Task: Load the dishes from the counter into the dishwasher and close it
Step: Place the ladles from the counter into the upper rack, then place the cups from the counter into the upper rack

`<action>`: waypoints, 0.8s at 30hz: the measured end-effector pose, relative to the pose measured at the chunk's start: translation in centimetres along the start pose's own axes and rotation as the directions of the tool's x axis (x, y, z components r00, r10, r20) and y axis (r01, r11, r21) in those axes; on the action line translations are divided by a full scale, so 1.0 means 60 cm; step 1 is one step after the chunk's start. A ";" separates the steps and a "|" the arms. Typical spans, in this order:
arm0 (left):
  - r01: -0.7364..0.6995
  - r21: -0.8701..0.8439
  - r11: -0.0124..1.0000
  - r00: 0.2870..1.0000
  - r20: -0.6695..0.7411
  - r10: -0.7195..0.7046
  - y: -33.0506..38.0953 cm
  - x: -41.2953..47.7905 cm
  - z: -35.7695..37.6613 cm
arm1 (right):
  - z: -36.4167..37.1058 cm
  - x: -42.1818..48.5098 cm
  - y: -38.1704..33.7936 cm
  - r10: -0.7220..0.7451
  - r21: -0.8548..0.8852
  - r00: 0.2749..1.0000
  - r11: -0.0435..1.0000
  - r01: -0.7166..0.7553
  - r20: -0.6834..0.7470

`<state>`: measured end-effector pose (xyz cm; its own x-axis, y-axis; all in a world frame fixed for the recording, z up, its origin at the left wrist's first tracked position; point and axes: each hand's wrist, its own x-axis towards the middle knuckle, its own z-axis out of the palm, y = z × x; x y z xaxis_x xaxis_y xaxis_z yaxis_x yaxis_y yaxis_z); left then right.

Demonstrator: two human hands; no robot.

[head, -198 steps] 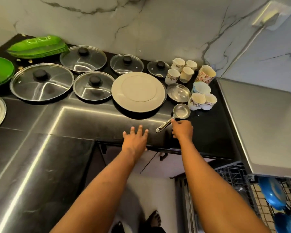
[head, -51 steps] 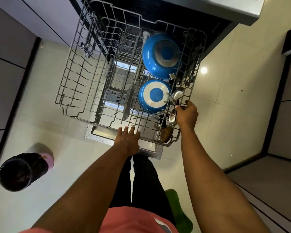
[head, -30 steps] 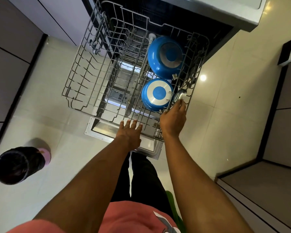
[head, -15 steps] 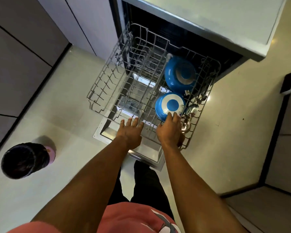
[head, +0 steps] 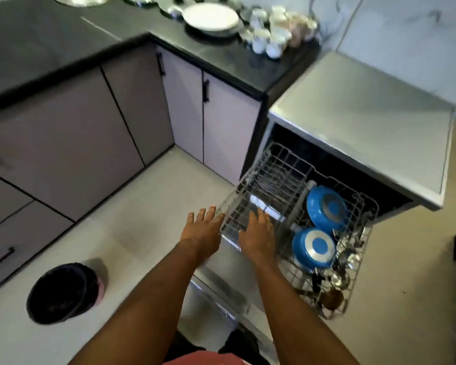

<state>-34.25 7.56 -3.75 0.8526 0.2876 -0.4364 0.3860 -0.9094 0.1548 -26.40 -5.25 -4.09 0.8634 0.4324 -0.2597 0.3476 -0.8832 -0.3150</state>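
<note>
Left hand (head: 202,233) and right hand (head: 258,233), fingers straight, hold nothing at the front-left corner of the dishwasher rack (head: 244,185). Cups (head: 271,35) crowd the right end of the counter (head: 234,64); a hasty reach could topple them.

The ladle (head: 340,277) has left the counter (head: 234,64) and now stands among the utensils at the right side of the rack (head: 274,164). The right hand (head: 258,238) has let go of it and hovers flat over the rack's left half. The left hand (head: 202,233) has slid off the front rim to the rack's left corner, fingers spread.
</note>
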 end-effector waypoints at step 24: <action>0.132 0.006 0.991 0.978 -0.165 -0.129 -0.406 0.094 -0.220 | -0.011 0.237 -0.467 -0.249 -0.037 0.959 0.969 0.246 -0.137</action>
<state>-34.17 35.29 1.74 0.8421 0.4479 -0.3004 0.4927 -0.8655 0.0905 -23.59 25.52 1.65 0.7915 0.6094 -0.0455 0.5625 -0.7557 -0.3354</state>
